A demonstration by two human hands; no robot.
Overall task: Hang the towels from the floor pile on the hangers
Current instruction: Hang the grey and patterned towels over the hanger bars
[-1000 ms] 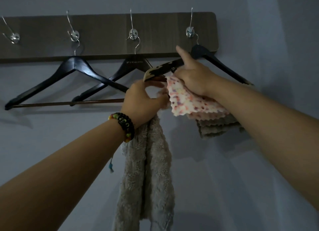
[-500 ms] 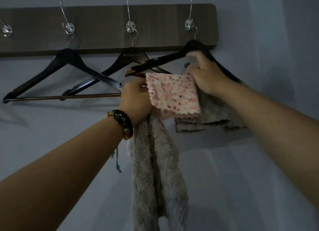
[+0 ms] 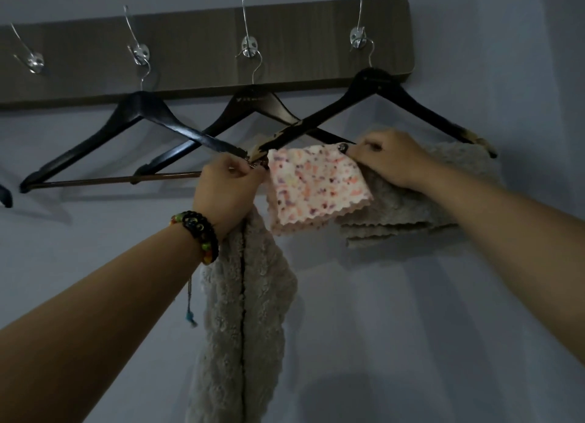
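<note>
1. A long dark wooden wall rack [image 3: 196,55] with silver metal hooks is fixed to a pale blue-grey wall [image 3: 411,312]; three black wooden hangers hang from its hooks.
2. The rightmost black hanger [image 3: 373,90], with worn, pale-chipped ends, hangs from the hook nearest the rack's right end and tilts, its left end lower.
3. A small pink-and-white speckled towel with a scalloped hem [image 3: 316,188] is draped over that hanger's lower bar, towards the bar's left end.
4. Beside it, towards the bar's right end, a grey fluffy towel [image 3: 421,207] hangs over the same bar, partly behind the speckled one.
5. The left hand [image 3: 228,191], a dark beaded bracelet [image 3: 199,236] on its wrist, has its grip pinched on the left end of the hanger bar, and a long beige fluffy towel [image 3: 240,327] hangs down from under that same hand.
6. The right hand [image 3: 386,160] has its fingers curled, pinching the speckled towel's upper right corner at the bar.
7. The middle hanger [image 3: 253,106] and the left hanger [image 3: 136,122] carry no towel; their arms cross in front of each other below the rack's middle.
</note>
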